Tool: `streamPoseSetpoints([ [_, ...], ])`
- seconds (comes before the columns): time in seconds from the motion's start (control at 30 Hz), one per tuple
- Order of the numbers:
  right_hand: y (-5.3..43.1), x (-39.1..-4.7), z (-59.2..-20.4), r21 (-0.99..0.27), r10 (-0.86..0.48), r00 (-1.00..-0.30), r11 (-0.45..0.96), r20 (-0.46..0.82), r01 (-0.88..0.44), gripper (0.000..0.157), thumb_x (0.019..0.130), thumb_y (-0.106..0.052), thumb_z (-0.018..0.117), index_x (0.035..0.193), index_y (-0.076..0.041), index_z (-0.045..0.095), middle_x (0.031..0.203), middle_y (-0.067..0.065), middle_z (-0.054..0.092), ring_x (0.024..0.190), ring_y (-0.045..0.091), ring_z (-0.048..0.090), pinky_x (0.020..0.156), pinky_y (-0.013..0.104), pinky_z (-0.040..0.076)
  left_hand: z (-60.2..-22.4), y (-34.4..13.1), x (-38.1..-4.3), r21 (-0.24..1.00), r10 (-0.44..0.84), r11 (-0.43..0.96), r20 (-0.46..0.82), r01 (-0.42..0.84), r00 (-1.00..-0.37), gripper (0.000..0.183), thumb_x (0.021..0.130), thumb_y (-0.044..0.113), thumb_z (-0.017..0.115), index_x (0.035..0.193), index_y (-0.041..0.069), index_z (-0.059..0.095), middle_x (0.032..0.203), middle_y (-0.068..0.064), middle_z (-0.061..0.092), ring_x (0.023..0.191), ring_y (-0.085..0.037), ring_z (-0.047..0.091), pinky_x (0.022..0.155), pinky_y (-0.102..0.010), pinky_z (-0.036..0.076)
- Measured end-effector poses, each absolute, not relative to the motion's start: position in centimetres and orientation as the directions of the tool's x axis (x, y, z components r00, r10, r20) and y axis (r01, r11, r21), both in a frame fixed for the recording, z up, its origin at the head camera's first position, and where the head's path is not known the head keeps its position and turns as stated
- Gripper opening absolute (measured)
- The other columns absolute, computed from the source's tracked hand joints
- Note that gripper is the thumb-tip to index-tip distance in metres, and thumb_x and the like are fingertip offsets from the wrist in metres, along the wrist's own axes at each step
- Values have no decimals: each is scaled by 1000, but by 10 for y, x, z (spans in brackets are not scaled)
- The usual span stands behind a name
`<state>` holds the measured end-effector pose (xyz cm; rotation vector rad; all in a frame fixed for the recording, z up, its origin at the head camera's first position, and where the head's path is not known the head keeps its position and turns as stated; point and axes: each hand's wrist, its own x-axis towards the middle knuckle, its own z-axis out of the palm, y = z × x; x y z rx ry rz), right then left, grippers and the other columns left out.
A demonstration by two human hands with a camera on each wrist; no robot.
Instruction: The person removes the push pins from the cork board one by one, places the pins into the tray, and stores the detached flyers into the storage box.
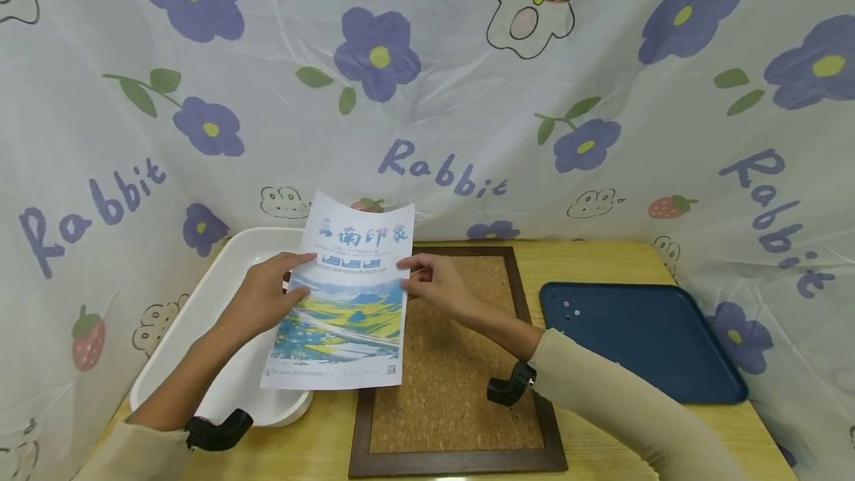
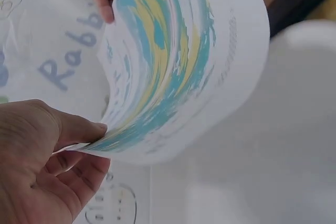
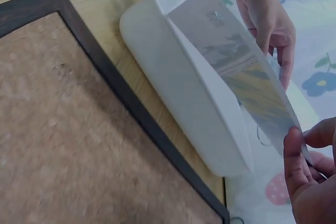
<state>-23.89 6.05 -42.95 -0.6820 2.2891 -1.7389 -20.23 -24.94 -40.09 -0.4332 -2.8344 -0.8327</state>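
A printed paper sheet [image 1: 347, 295], with blue lettering above a blue, yellow and green landscape, is held up over the white basin and the cork board's left side. My left hand [image 1: 263, 294] pinches its left edge between thumb and fingers. On the opposite edge, my right hand [image 1: 437, 284] pinches it the same way. The left wrist view shows the sheet [image 2: 157, 66] bowed, with the left thumb on its printed face. In the right wrist view the right hand [image 3: 315, 169] grips the near edge, and the left hand [image 3: 268, 22] is at the far one.
Beneath the sheet stands a white basin [image 1: 183, 347] on the wooden table [image 1: 588, 266]. A cork board [image 1: 461, 407] with a dark brown frame lies in the middle. To the right is a dark blue tray [image 1: 641, 347] bearing several small pins [image 1: 566, 304]. A patterned curtain [image 1: 454, 110] hangs behind.
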Motion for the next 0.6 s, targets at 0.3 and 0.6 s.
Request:
streamPoseSetpoints([
  [0.3,22,-246,-432,-965,-511,-852,150,111,-216,37,101,1,67,137,7,64,97,20,76,87,31,76,81,33,63,-402,-282,-207,484,182,833,215,266,-960,58,91,-5,76,146,-8,58,139,-33,60,96,-38,62,72,-37,52],
  [0.6,-18,-246,-439,-967,-505,-860,174,75,-187,36,102,-1,68,137,5,65,92,15,77,80,19,77,64,20,54,-416,-319,-213,495,150,838,198,231,-969,58,91,-5,76,146,-9,57,141,-38,56,101,-50,66,73,-46,59],
])
